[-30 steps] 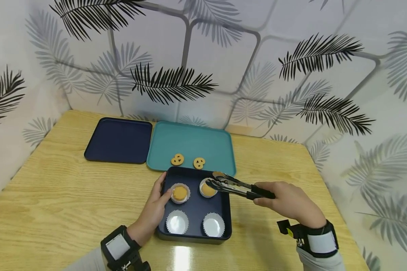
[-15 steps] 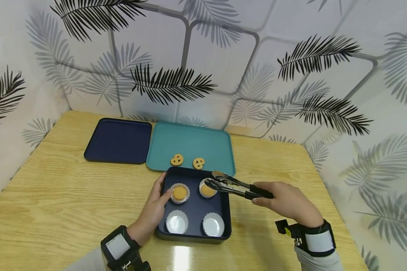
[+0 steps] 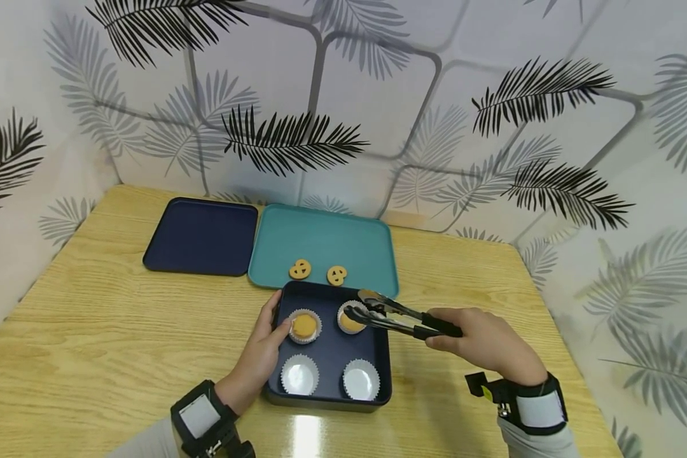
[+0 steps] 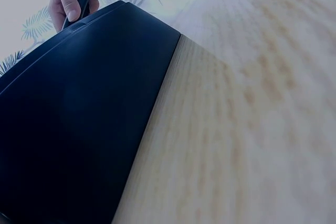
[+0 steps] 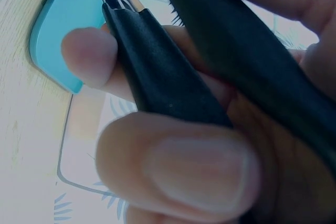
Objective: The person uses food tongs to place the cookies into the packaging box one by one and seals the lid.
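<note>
My left hand [image 3: 263, 350] grips the left wall of a dark blue baking pan [image 3: 332, 353], thumb over the rim. Its outer side [image 4: 89, 103] fills much of the left wrist view. Paper cupcake liners stand in the pan. The back left one bears a round yellow-brown cookie [image 3: 304, 326], and another cookie [image 3: 352, 323] lies in the back right one. White bottoms show in the front left liner [image 3: 299, 375] and front right liner [image 3: 361, 380]. My right hand [image 3: 486, 337] holds kitchen tongs [image 3: 395, 326] by the black handles. Their parted tips overlap the back right liner.
Behind the pan lies a teal tray [image 3: 326, 238] with two pretzel-shaped cookies, one on the left [image 3: 300, 269] and one on the right [image 3: 336, 275]. A navy tray [image 3: 203, 235] adjoins it on the left. Leaf-patterned cloth [image 3: 372, 133] hangs behind the wooden table [image 3: 120, 343].
The tongs' tips stand slightly farther apart, the lower one having shifted a little left over the back right liner. My left hand and the pan stay in place.
</note>
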`<state>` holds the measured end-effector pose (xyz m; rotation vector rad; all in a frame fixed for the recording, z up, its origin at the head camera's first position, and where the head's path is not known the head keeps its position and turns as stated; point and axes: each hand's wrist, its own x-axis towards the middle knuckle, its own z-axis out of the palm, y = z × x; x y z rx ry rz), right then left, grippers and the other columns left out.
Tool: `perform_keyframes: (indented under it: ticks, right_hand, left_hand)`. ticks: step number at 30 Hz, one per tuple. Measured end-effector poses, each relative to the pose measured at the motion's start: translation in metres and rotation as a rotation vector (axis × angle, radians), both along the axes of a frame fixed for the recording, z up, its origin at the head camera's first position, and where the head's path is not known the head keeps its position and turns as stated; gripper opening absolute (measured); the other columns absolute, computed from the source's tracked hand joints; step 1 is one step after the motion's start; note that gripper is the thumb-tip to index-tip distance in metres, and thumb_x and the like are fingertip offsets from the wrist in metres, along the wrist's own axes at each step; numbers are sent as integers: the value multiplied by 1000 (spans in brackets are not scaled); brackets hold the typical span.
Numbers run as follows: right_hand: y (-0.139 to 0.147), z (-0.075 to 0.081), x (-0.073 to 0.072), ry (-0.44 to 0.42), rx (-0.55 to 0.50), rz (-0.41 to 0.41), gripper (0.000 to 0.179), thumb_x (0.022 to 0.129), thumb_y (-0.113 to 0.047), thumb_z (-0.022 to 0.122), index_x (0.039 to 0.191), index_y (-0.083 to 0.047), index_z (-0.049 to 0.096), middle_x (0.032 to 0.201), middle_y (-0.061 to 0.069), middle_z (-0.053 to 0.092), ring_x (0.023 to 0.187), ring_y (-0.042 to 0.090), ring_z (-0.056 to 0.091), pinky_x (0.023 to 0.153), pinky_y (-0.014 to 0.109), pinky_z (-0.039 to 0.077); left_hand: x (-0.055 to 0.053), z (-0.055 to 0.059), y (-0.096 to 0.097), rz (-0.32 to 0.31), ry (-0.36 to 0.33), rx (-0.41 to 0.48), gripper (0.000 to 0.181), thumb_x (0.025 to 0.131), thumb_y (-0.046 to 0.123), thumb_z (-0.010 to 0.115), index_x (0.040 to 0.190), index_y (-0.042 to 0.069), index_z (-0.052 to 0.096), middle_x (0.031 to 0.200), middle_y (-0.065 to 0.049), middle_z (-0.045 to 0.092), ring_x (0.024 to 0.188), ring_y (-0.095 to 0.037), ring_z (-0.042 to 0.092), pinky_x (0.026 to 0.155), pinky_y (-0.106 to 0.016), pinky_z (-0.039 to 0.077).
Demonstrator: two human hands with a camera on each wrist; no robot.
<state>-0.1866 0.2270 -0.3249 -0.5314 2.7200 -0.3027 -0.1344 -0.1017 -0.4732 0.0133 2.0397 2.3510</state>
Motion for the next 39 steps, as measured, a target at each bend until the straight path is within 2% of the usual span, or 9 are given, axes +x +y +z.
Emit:
perform_keyframes:
  ticks: [3,7,13,20,23,26,30,33,39]
  right_hand:
    - [0,0,1,4,-12,5,61,93,-46,70,141,-9,61,130,12,67,104,26,64,85,49,51]
    - [1,2,3,29,-32,13,63,94,-49,68,142,-9,60,133,14,66,117,35,63,94,56,50]
    - [-2,7,-1,83,-33,22,65,94,-50,68,143,-7,59,129,14,67,105,27,66,85,51,52]
    - [-5,6,-11,118,-34,20,69,95,-52,66,145,-7,56,134,18,64,111,34,65,87,54,52]
    - [-4,5,-15,123,-23,7,69,95,-51,66,147,-7,54,132,18,65,104,30,65,82,50,52]
    - [-4,3,-19,131,-13,-8,69,96,-51,65,147,-7,54,133,19,64,105,32,65,81,51,52]
    - [-6,-3,-26,141,-16,-18,69,96,-50,64,147,-6,53,136,21,62,117,42,62,86,59,52]
    - [-9,-7,-32,145,-18,-21,68,96,-49,65,147,-5,54,134,21,63,116,42,63,85,57,53]
    - [-15,-14,-46,143,18,-3,67,95,-46,67,145,-4,55,124,18,68,93,27,62,70,43,49]
  left_hand:
    - [0,0,0,-4,2,7,61,109,4,36,162,2,6,168,-19,-1,154,-35,-5,124,-53,3]
    - [0,-1,0,-4,-1,3,61,109,4,36,162,3,7,168,-19,0,154,-35,-4,124,-53,4]
    - [0,-1,-2,-1,-1,-2,60,109,5,35,162,3,7,168,-19,1,155,-35,-2,124,-53,5]
    - [1,1,-4,-2,-2,-8,61,109,4,36,162,2,6,168,-20,0,154,-36,-3,123,-54,4]
    - [1,1,-2,-2,-7,-5,61,109,4,36,162,3,6,168,-19,0,154,-35,-4,124,-53,3]
    - [0,1,-1,-2,-3,-8,61,108,4,36,162,3,7,168,-19,0,154,-35,-4,124,-53,4]
    - [0,1,-1,3,10,-13,60,108,3,37,161,2,8,168,-21,1,154,-36,-3,123,-54,4]
    - [0,0,-2,6,15,-9,60,108,3,37,161,1,8,168,-22,2,154,-37,-3,123,-54,4]
    - [-1,-3,-2,11,-1,-3,60,108,3,37,161,2,9,168,-20,1,154,-36,-3,123,-54,5]
